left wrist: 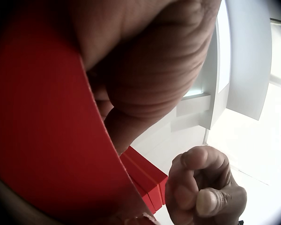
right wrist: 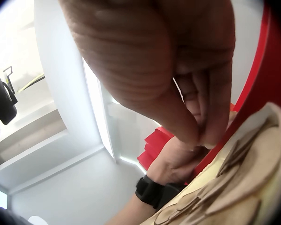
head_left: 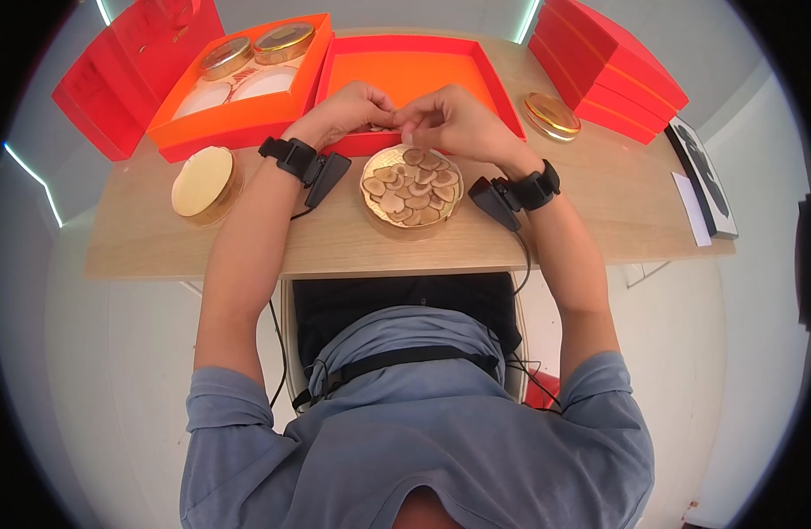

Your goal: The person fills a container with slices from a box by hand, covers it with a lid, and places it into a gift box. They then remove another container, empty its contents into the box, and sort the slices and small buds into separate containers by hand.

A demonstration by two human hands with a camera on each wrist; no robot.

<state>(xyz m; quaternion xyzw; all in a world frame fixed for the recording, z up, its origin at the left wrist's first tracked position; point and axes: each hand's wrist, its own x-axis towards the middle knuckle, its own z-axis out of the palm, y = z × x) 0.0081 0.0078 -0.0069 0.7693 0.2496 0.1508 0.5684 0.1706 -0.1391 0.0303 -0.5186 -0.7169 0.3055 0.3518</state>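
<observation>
My left hand (head_left: 360,108) is over the front wall of the shallow red box (head_left: 489,79), fingers bent downward. A little pale-brown material shows beneath it, and the wall hides the fingertips in the left wrist view; I cannot tell what they hold. Close beside it, my right hand (head_left: 454,119) has its fingers partly curled toward the left fingertips. In the left wrist view a gap shows between the right thumb (left wrist: 208,201) and forefinger, with nothing visible in it. Below both hands stands a round gold tin (head_left: 402,234) filled with thin, brown-edged dried slices (head_left: 414,189).
A second tin (head_left: 207,185) with a pale top stands left. Behind it, an orange-red gift box (head_left: 238,132) holds two gold-lidded jars (head_left: 284,40) beside white round recesses. A gold lid (head_left: 552,116) lies right, near stacked red boxes (head_left: 604,70). A red bag (head_left: 132,70) stands back left.
</observation>
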